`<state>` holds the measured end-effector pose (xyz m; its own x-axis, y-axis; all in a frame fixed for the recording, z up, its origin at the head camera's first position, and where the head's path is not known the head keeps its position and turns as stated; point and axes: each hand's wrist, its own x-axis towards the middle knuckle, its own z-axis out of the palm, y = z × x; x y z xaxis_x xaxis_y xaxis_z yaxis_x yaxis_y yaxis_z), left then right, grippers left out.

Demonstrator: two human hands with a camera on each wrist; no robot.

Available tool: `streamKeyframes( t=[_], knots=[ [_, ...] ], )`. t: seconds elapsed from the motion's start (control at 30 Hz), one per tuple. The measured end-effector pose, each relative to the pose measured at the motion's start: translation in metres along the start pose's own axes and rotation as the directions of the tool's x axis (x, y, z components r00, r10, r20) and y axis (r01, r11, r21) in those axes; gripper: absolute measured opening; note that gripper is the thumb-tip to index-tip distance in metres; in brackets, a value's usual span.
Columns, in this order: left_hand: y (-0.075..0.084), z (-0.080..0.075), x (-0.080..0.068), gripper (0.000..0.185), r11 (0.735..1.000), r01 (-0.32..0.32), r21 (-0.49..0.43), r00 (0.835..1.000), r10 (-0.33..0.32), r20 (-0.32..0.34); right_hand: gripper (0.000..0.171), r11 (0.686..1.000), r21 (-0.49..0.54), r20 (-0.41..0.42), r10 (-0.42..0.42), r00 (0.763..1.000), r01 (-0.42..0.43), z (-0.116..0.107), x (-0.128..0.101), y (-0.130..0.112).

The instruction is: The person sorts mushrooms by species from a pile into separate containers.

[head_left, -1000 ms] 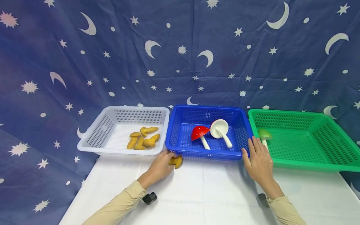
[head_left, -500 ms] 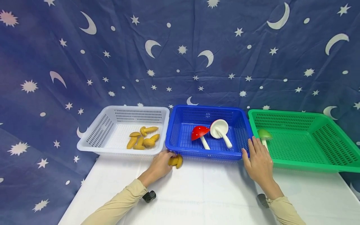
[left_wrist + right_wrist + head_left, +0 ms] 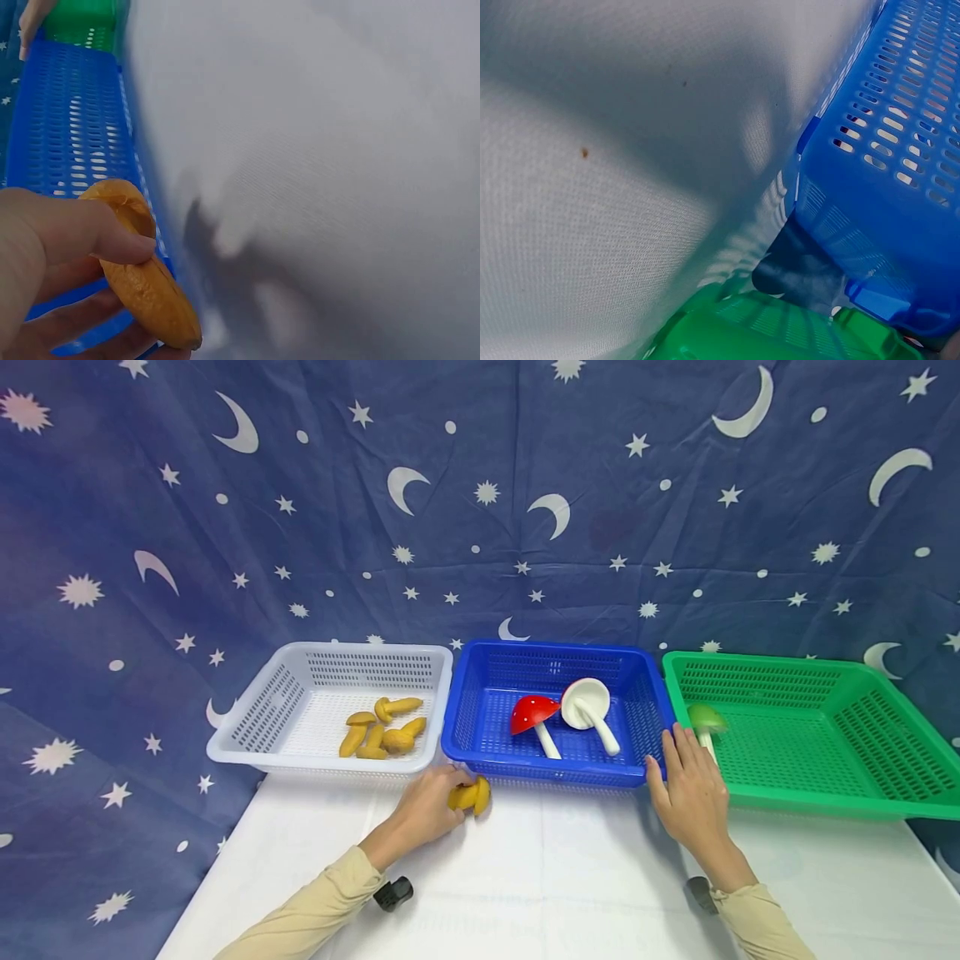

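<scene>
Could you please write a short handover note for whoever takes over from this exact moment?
Left hand: fingers pinch a yellow toy mushroom just above the white table, in front of the blue plastic basket.
Right hand: flat, fingers straight, at the gap between the blue basket and the green plastic basket.
Done: several yellow mushrooms lie in the white plastic basket.
Left: the held mushroom is in no basket yet.

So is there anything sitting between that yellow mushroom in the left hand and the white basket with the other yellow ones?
Only the basket's own front wall. The left hand holds the yellow mushroom over the table, just in front of where the white basket meets the blue basket. Nothing else lies between.
</scene>
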<state>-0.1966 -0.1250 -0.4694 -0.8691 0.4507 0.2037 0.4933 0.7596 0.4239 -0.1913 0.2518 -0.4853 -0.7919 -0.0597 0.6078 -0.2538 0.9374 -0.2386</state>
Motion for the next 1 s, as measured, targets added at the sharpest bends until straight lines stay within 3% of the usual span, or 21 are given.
streamKeyframes(
  t=[0.6, 1.0],
  knots=[
    [0.024, -0.028, -0.008, 0.039, 0.997, 0.015, -0.076, 1.0, -0.013, 0.024, 0.055, 1.0, 0.008, 0.003, 0.009, 1.0, -0.009, 0.0, -0.001, 0.001],
    [0.03, -0.056, -0.011, 0.039, 0.997, 0.025, -0.067, 0.999, -0.028, -0.044, 0.056, 1.0, -0.004, 0.005, 0.004, 1.0, -0.004, 0.0, 0.0, 0.0]
  ],
)
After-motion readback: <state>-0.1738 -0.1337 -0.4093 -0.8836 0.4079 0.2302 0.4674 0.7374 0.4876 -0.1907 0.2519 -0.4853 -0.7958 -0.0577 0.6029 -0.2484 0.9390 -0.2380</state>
